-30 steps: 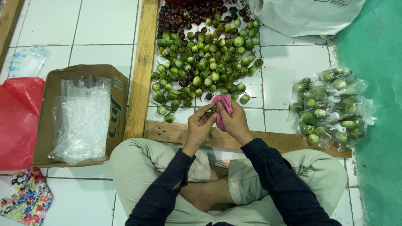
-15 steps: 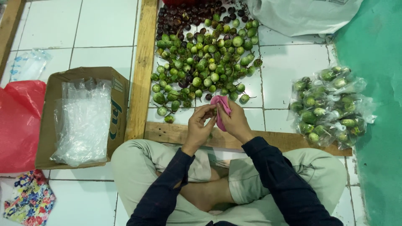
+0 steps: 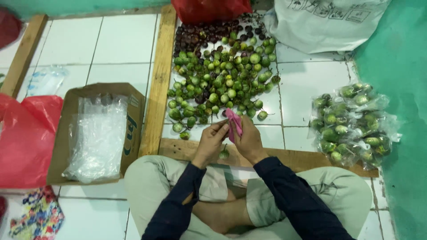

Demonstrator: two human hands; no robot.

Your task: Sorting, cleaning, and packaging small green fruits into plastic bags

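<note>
Both hands pinch a pink cloth (image 3: 234, 125)
Left hand (image 3: 210, 143) and right hand (image 3: 249, 141) meet over the wooden frame (image 3: 187, 149), a small green fruit (image 3: 224, 154) beneath them, just below the pile of green fruits (image 3: 222, 82)

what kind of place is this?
Likely a home or small produce-packing spot, worked from the floor: white tiled floor, a heap of small green fruits, filled clear bags, and a cardboard box of plastic bags.
</note>
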